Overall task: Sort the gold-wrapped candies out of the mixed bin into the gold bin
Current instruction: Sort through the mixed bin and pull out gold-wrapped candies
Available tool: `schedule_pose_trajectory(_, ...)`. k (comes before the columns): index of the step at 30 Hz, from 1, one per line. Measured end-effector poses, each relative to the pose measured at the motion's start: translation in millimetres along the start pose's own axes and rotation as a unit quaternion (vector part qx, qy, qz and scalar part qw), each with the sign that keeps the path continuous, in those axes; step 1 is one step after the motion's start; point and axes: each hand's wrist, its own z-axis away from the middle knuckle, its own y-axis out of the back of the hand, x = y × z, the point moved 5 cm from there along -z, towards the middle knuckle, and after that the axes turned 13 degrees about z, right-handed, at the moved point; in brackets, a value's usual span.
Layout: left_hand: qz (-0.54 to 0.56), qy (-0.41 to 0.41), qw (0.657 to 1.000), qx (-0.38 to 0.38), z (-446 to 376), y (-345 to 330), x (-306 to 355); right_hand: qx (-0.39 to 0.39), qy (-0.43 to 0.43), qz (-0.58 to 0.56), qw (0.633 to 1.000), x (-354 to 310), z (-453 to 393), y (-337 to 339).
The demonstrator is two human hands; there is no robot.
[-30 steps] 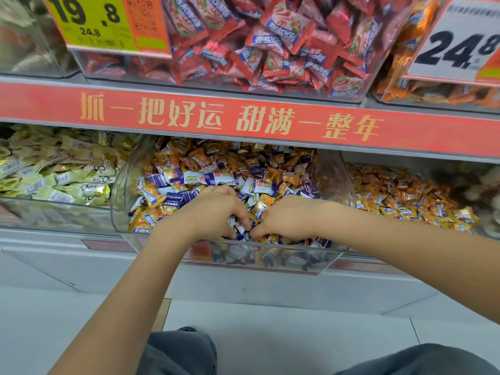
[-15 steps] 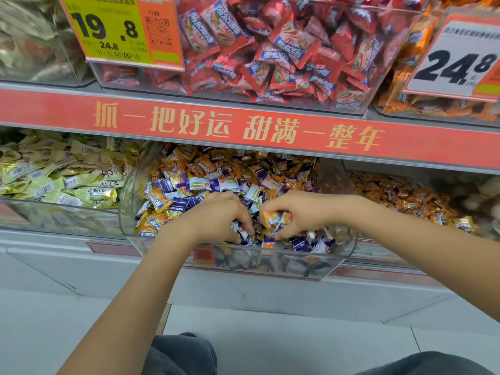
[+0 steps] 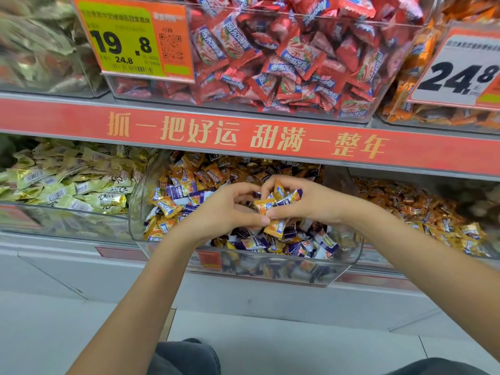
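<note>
- Hands met over the middle of the mixed bin (image 3: 349, 255), a clear curved tub on the lower shelf filled with gold-orange and purple-and-white wrapped candies.
- Right hand (image 3: 311, 203) had its fingers curled round a small handful of gold-wrapped candies (image 3: 278, 197), with at least one purple-and-white wrapper caught among them; one gold piece stood up between the fingertips and another hung just below the thumb.
- Left hand (image 3: 224, 212) was cupped with fingers bent toward the right hand, its thumb tip touching the right thumb tip; whether it gripped any candy of its own could not be told.
- Gold bin (image 3: 422, 212) sat just to the right of the mixed bin on the same shelf, heaped with gold-orange wrappers, well apart from both hands.
- Pale green-gold candies (image 3: 67, 185) filled the bin just to the left of the mixed bin.
- Red shelf strip (image 3: 243, 136) with gold Chinese lettering ran above the lower bins.
- Red-wrapped candies (image 3: 284, 55) filled the clear bin on the upper shelf, with a yellow-and-orange price tag (image 3: 132, 39) reading 19.8 on its front and a white price tag (image 3: 460, 69) reading 24.8 further right.
- Both forearms reached up from the bottom of the view, above dark trouser knees.
</note>
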Motion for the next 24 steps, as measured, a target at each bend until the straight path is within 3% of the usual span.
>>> schedule_pose_trajectory(4, 0.003, -0.010, 0.997, 0.080, -5, 10, -2, 0.011, -0.056, -0.134, 0.989, 7, -1, -3)
schedule_pose_trajectory(9, 0.058, 0.000, 0.997, 0.048, -4, 8, -2, 0.006, -0.093, -0.209, 0.974, 11, 1, -4)
schedule_pose_trajectory(18, 0.049, 0.004, 0.996, 0.074, -3, 11, -1, 0.031, -0.156, -0.358, 0.920, 16, 2, -2)
schedule_pose_trajectory(21, 0.045, -0.005, 0.996, 0.070, -3, 11, 1, 0.037, -0.153, -0.303, 0.940, 20, 1, -3)
schedule_pose_trajectory(24, 0.021, -0.007, 0.997, 0.080, -1, 12, 1, 0.108, -0.161, -0.212, 0.958, 27, 1, 3)
